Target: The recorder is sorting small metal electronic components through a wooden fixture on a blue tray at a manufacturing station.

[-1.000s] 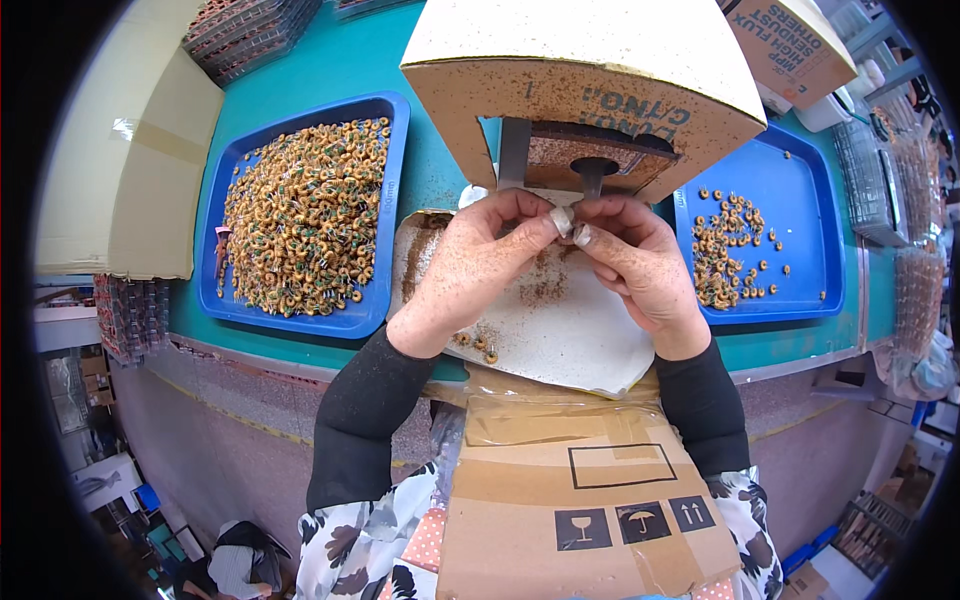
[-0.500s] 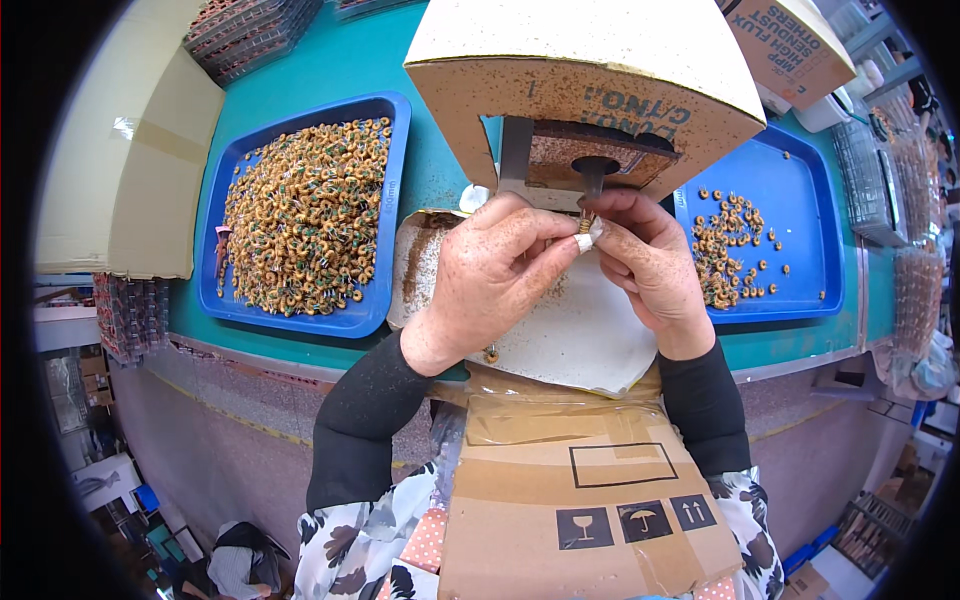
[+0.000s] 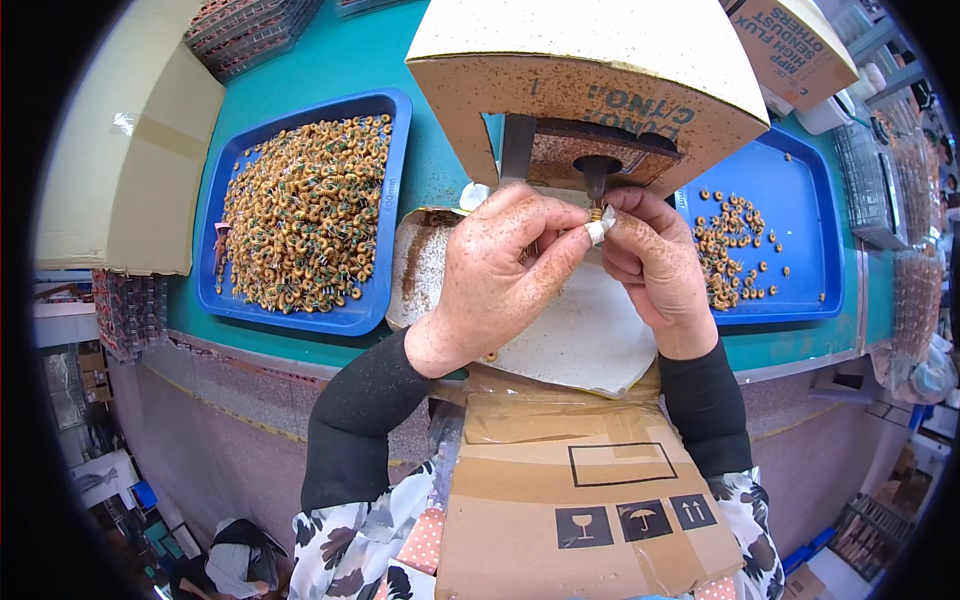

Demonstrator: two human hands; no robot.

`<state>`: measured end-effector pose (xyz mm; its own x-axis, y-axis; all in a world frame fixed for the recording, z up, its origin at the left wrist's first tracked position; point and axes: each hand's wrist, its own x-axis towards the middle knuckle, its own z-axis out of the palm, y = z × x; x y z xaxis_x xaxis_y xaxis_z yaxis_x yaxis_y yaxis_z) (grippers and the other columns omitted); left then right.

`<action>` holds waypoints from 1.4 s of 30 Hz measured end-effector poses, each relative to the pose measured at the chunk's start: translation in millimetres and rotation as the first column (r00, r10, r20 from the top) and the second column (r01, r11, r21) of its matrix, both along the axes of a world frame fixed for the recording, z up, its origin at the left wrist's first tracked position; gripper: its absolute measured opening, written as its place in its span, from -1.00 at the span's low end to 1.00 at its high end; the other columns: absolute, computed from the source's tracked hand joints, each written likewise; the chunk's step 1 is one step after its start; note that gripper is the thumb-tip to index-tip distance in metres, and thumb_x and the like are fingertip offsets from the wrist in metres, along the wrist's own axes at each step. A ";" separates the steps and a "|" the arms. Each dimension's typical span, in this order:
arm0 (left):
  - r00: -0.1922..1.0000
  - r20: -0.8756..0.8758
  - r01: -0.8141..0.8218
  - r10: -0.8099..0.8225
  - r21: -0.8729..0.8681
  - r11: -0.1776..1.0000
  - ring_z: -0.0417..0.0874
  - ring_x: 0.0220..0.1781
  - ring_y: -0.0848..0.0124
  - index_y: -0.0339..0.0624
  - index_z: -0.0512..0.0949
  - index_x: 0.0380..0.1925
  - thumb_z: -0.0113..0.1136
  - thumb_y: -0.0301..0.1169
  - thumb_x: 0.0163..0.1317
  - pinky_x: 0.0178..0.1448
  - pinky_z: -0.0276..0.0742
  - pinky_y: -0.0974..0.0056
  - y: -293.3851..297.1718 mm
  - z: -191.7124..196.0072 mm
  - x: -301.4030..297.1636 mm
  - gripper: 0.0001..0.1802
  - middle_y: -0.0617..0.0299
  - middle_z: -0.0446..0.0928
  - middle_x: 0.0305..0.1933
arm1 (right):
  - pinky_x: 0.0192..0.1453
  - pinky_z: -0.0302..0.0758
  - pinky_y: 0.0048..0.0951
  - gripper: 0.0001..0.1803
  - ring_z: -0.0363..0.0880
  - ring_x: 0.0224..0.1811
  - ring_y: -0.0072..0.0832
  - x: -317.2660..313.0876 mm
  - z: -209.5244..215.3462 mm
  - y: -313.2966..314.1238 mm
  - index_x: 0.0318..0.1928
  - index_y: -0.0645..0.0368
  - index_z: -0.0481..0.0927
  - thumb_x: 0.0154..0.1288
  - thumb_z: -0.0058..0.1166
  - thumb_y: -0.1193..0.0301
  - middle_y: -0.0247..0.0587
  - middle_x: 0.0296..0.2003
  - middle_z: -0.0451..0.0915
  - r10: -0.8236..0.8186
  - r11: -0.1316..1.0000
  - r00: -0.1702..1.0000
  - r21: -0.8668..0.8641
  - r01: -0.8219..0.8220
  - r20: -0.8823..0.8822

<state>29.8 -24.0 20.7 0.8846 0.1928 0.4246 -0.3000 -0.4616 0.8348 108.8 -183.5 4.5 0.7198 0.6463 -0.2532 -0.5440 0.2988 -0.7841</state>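
Observation:
My two hands meet under the dark metal tip [image 3: 596, 182] that sticks out of a carton-covered machine. My left hand [image 3: 500, 265] is closed, its thumb and forefinger pinching one small copper-wound ring coil [image 3: 597, 214]. From the other side my right hand [image 3: 655, 265] is closed at the same coil, its fingers bent around it. A scrap of white wrapping [image 3: 601, 228] covers a fingertip there; which finger it belongs to is hard to tell. Another loose coil [image 3: 491, 356] lies beside my left wrist, on a white sheet [image 3: 570, 350] dusted with brown specks.
A blue tray [image 3: 400, 200] heaped with ring coils stands on the left; another blue tray [image 3: 815, 220] on the right holds fewer. The carton cover [image 3: 590, 40] overhangs my hands. A brown cardboard box [image 3: 600, 520] is right in front of me. Stacked trays [image 3: 250, 35] stand far left.
My fingertips and the coil have shifted slightly to the right and up, closer beneath the metal tip. My left wrist now covers more of the loose coil on the sheet.

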 end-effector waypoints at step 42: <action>0.999 -0.045 0.004 -0.004 0.011 1.000 0.45 -0.55 0.45 -0.24 0.59 -0.45 0.30 -0.46 0.06 -0.43 0.37 0.34 8.3 4.5 4.8 -0.90 0.24 0.47 -0.53 | -0.62 0.04 -0.76 -0.84 0.18 -0.63 -0.81 -3.8 0.3 7.7 -0.17 0.17 0.51 0.25 0.13 0.47 -0.48 -0.48 0.44 -0.020 0.999 1.000 0.041 0.021 -0.022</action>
